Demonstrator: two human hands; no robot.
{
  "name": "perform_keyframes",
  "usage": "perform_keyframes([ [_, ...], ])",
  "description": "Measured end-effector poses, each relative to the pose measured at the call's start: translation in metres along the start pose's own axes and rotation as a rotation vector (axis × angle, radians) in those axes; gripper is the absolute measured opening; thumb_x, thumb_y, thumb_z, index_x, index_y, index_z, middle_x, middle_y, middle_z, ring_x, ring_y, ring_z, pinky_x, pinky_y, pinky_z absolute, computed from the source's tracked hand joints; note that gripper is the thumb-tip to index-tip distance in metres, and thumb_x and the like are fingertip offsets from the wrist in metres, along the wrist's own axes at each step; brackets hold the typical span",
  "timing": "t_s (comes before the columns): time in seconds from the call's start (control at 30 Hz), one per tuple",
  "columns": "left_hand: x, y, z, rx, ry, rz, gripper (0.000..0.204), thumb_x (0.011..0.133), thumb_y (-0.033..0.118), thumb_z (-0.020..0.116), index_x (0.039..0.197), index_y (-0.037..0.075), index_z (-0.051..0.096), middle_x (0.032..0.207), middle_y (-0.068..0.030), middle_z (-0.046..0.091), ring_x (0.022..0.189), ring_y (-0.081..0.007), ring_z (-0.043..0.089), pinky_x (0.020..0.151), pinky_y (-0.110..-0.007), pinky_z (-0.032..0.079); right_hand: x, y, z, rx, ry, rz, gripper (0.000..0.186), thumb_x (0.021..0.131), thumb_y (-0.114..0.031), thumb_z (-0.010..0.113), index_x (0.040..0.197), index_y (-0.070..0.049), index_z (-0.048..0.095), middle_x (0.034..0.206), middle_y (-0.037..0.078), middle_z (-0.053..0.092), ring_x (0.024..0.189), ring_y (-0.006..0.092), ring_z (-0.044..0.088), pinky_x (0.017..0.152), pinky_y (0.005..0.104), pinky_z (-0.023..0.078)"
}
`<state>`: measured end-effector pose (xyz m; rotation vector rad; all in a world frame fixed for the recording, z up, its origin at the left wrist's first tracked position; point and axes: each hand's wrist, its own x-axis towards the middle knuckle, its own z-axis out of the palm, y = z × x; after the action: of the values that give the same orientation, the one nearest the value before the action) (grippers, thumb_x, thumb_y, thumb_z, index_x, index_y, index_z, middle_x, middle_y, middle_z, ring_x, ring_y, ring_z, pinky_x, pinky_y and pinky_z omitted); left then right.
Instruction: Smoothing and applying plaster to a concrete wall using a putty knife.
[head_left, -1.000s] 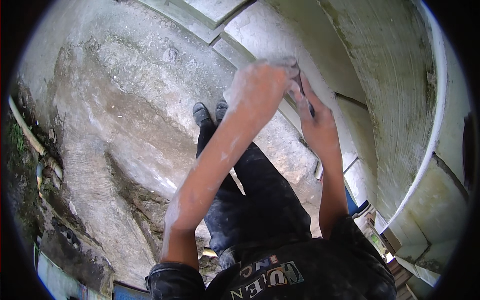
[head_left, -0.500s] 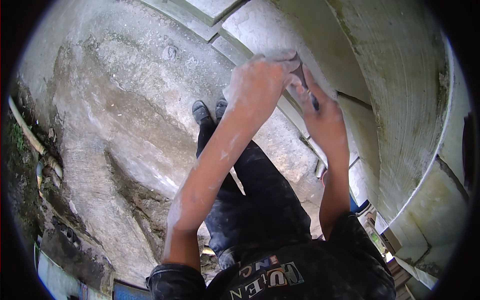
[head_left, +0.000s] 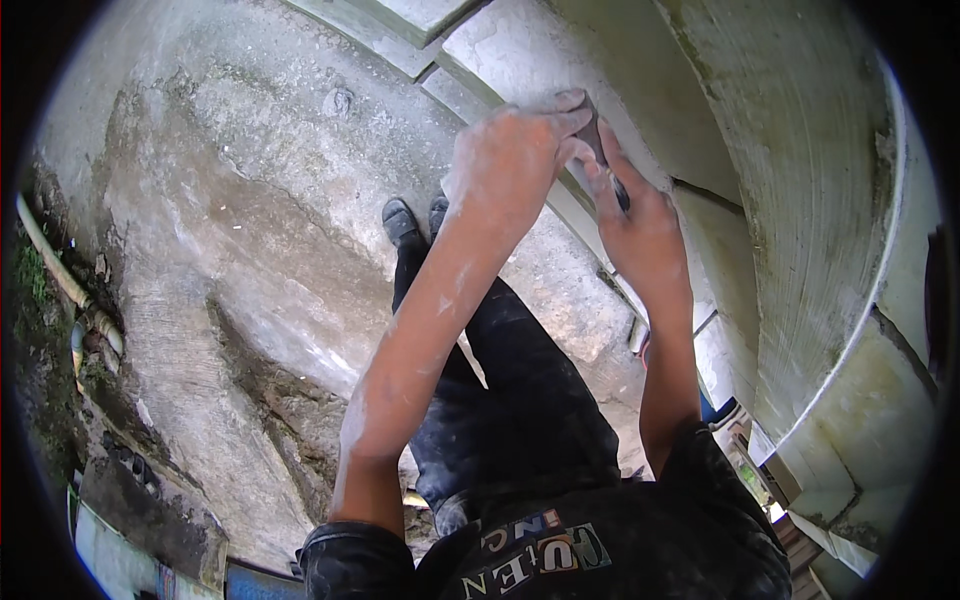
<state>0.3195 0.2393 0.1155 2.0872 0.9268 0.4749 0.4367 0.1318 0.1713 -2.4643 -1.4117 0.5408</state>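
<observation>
My left hand (head_left: 508, 160), dusted with pale powder, reaches up in front of me with fingers and thumb closed at the flat grey blade of a putty knife (head_left: 592, 128). My right hand (head_left: 642, 222) grips the same tool lower down. A bit of its dark handle shows between the fingers, and the index finger stretches along the blade. The left palm side is hidden, so I cannot tell if anything else is in it. Both hands are held above a pale grey slab ledge (head_left: 520, 45).
A tall concrete wall (head_left: 800, 210) curves along my right. Rough, uneven concrete floor (head_left: 270, 200) stretches to the left, with a broken channel (head_left: 255, 380) in it. Pipes (head_left: 75, 285) lie at the far left. My dark shoes (head_left: 402, 222) stand on the floor beside the ledge.
Both hands have shifted slightly left and up together with the putty knife. The left fingers have moved a little along its blade. My grip on it continues.
</observation>
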Motion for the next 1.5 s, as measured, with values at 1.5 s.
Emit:
perform_keyframes([
  [1.5, 0.006, 0.004, -0.012, 0.045, -0.043, 0.144, 0.024, 0.089, 0.026, 0.068, 0.108, 0.015, 0.076, 0.121, 0.0025, 0.071, 0.096, -0.0253, 0.071, 0.08, -0.036, 0.058, -0.006, 0.008, 0.007, 0.131, -0.025, 0.067, 0.049, 0.102, -0.029, 0.058, 0.144, -0.005, 0.051, 0.142, 0.023, 0.055, 0.136, 0.0355, 0.049, 0.113, 0.0383, 0.037],
])
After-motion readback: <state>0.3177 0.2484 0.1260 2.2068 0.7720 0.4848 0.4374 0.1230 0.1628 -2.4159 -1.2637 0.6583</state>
